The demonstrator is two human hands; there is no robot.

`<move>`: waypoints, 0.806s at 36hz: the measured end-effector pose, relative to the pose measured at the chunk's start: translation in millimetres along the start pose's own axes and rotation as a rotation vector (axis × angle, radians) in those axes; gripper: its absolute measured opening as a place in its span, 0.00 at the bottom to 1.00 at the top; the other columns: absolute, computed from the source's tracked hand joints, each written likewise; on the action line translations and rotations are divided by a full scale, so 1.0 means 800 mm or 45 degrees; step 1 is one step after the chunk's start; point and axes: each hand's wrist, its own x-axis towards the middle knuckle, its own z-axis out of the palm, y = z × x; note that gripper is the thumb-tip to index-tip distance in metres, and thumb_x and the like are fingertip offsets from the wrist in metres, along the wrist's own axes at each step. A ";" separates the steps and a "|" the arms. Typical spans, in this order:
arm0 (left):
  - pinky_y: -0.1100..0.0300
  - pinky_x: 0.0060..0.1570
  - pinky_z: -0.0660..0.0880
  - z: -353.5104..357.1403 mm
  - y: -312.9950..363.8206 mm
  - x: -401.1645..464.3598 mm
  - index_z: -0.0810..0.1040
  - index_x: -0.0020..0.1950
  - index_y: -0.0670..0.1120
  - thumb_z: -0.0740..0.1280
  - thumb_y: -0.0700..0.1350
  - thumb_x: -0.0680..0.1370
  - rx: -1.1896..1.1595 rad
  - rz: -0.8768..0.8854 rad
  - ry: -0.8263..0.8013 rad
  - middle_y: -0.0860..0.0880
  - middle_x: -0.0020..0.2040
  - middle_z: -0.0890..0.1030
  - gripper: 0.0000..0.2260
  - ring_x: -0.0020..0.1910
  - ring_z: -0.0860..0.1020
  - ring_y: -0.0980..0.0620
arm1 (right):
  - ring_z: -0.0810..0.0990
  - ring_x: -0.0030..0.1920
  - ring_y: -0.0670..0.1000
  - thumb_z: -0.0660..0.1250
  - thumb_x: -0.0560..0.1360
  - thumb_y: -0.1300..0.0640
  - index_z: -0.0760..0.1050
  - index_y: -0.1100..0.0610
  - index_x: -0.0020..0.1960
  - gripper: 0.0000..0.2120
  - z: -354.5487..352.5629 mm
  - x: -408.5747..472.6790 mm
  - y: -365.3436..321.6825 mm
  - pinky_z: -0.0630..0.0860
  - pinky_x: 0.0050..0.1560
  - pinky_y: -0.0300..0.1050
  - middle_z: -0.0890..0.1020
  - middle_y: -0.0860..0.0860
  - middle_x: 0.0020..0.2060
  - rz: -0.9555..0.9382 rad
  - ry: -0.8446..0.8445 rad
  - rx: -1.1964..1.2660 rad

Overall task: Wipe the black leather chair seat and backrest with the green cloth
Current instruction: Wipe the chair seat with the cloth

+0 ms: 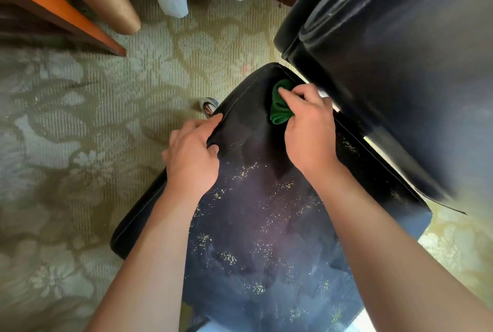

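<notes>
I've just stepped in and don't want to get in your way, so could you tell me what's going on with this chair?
A person is wiping the black leather chair seat. The right hand grips a bunched green cloth at the seat's far corner, beside the backrest. The left hand holds the seat's left edge. Yellowish specks dot the near part of the seat.

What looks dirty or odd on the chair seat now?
Small yellowish specks lie scattered over the black seat, mostly nearer the camera than the green cloth, so that part looks unwiped.
</notes>
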 end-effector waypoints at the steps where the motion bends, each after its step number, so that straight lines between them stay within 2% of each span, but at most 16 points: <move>1: 0.41 0.66 0.68 0.000 0.000 0.001 0.67 0.77 0.61 0.66 0.39 0.81 -0.002 0.002 -0.002 0.54 0.68 0.73 0.28 0.64 0.68 0.46 | 0.70 0.51 0.58 0.58 0.72 0.73 0.76 0.52 0.67 0.29 0.001 0.000 -0.004 0.75 0.48 0.50 0.76 0.48 0.58 -0.031 -0.040 0.005; 4: 0.42 0.66 0.68 0.000 0.001 0.001 0.67 0.77 0.61 0.66 0.39 0.80 -0.010 0.005 -0.004 0.54 0.68 0.73 0.28 0.64 0.68 0.45 | 0.68 0.50 0.56 0.59 0.73 0.71 0.76 0.50 0.67 0.28 0.005 -0.004 -0.014 0.77 0.45 0.55 0.76 0.46 0.58 -0.118 -0.169 -0.008; 8: 0.42 0.65 0.69 0.000 0.000 0.003 0.68 0.76 0.60 0.67 0.38 0.79 -0.021 0.030 0.001 0.52 0.67 0.74 0.28 0.63 0.69 0.44 | 0.61 0.49 0.47 0.56 0.76 0.59 0.75 0.45 0.66 0.23 0.010 -0.034 -0.022 0.73 0.45 0.47 0.74 0.43 0.58 -0.245 -0.366 0.013; 12: 0.44 0.64 0.70 -0.002 -0.004 0.004 0.68 0.76 0.61 0.68 0.39 0.80 -0.021 0.036 -0.010 0.53 0.67 0.74 0.28 0.64 0.69 0.44 | 0.66 0.48 0.53 0.63 0.74 0.64 0.76 0.45 0.65 0.23 0.015 -0.075 -0.024 0.77 0.37 0.51 0.75 0.43 0.56 -0.365 -0.470 -0.007; 14: 0.44 0.65 0.69 -0.003 -0.004 0.003 0.67 0.76 0.61 0.68 0.40 0.80 -0.032 0.035 -0.024 0.53 0.68 0.73 0.28 0.65 0.69 0.44 | 0.67 0.48 0.53 0.58 0.75 0.63 0.77 0.45 0.65 0.24 0.012 -0.082 -0.023 0.77 0.36 0.51 0.76 0.43 0.56 -0.352 -0.439 0.022; 17: 0.41 0.68 0.68 -0.007 -0.002 0.004 0.66 0.77 0.62 0.67 0.41 0.80 -0.023 0.025 -0.059 0.52 0.71 0.72 0.28 0.68 0.68 0.43 | 0.70 0.50 0.55 0.47 0.72 0.61 0.76 0.46 0.66 0.30 -0.005 -0.072 -0.020 0.77 0.42 0.50 0.77 0.44 0.57 -0.298 -0.252 0.110; 21: 0.41 0.70 0.68 -0.018 0.001 0.006 0.65 0.77 0.63 0.63 0.39 0.79 -0.081 -0.031 -0.168 0.53 0.73 0.71 0.29 0.71 0.67 0.44 | 0.71 0.53 0.56 0.54 0.72 0.70 0.74 0.49 0.69 0.31 -0.023 -0.033 -0.009 0.75 0.51 0.48 0.76 0.46 0.60 -0.111 -0.012 0.098; 23: 0.42 0.70 0.69 -0.023 -0.001 0.004 0.66 0.75 0.65 0.60 0.37 0.77 -0.190 -0.089 -0.230 0.55 0.74 0.70 0.32 0.71 0.69 0.45 | 0.71 0.55 0.56 0.57 0.72 0.73 0.73 0.50 0.70 0.31 -0.023 -0.015 -0.008 0.74 0.51 0.47 0.76 0.47 0.61 -0.040 0.014 0.041; 27: 0.43 0.54 0.81 -0.025 -0.007 -0.001 0.66 0.70 0.72 0.54 0.39 0.70 -0.304 -0.172 -0.231 0.50 0.68 0.75 0.36 0.55 0.80 0.43 | 0.69 0.54 0.57 0.57 0.72 0.72 0.72 0.50 0.71 0.32 -0.007 0.003 -0.015 0.74 0.48 0.48 0.76 0.47 0.61 0.039 -0.009 -0.016; 29: 0.45 0.53 0.81 -0.024 -0.009 -0.001 0.67 0.70 0.71 0.54 0.36 0.71 -0.316 -0.182 -0.227 0.49 0.67 0.75 0.36 0.52 0.80 0.44 | 0.67 0.51 0.54 0.57 0.73 0.72 0.71 0.49 0.71 0.31 0.000 0.005 -0.020 0.72 0.47 0.47 0.75 0.46 0.61 0.062 -0.024 -0.030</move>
